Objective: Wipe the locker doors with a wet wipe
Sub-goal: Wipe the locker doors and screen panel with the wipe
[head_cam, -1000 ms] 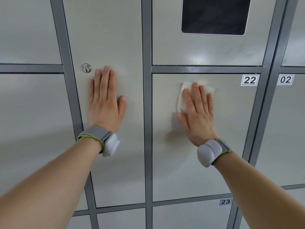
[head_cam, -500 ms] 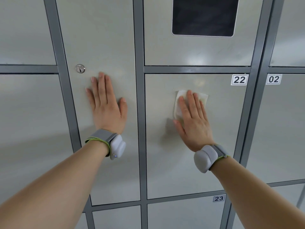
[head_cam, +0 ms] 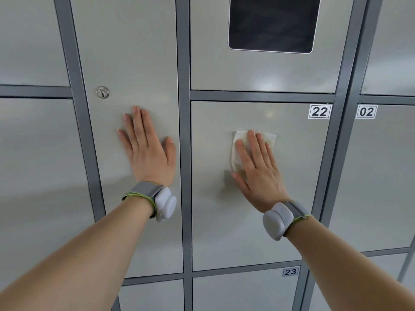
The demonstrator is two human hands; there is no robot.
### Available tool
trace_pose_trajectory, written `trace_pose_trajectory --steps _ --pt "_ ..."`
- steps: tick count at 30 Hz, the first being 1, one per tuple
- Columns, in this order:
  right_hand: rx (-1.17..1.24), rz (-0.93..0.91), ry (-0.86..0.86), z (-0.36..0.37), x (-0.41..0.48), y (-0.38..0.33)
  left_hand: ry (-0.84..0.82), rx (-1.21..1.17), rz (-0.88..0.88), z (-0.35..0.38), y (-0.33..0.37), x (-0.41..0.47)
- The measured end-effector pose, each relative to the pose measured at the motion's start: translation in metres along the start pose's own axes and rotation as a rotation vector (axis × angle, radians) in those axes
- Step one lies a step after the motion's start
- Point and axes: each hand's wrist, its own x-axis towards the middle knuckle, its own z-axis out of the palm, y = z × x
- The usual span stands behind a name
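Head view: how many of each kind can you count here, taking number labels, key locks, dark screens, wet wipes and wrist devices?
Number labels: 3 (22, 02, 23)
Key lock: 1
Dark screen: 1
Wet wipe: 1
Wrist devices: 2 (left, right)
Total: 8

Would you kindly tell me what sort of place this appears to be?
Probably a locker bank, perhaps self-service: grey locker doors bearing number labels 22, 02 and 23, a dark screen above, and a key lock.
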Motion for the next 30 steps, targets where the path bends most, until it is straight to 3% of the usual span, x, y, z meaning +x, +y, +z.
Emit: trace_pose_trajectory --steps 8,19,25,30 --pt "0.108 0.228 0.098 -0.012 0.026 0.009 0.009 0.07 0.023 0.007 -0.002 -0.005" --pt "0.045 0.045 0.035 -0.001 -0.007 0.021 0.031 0.112 0.056 0.008 -0.007 -0.005" --pt "0.175 0.274 0.095 -0.015 0.016 0.02 0.034 0.13 0.066 0.008 -0.005 -0.007" --pt "0.173 0.251 0.091 -0.007 0.008 0.011 0.035 0.15 0.073 0.008 -0.005 -0.007"
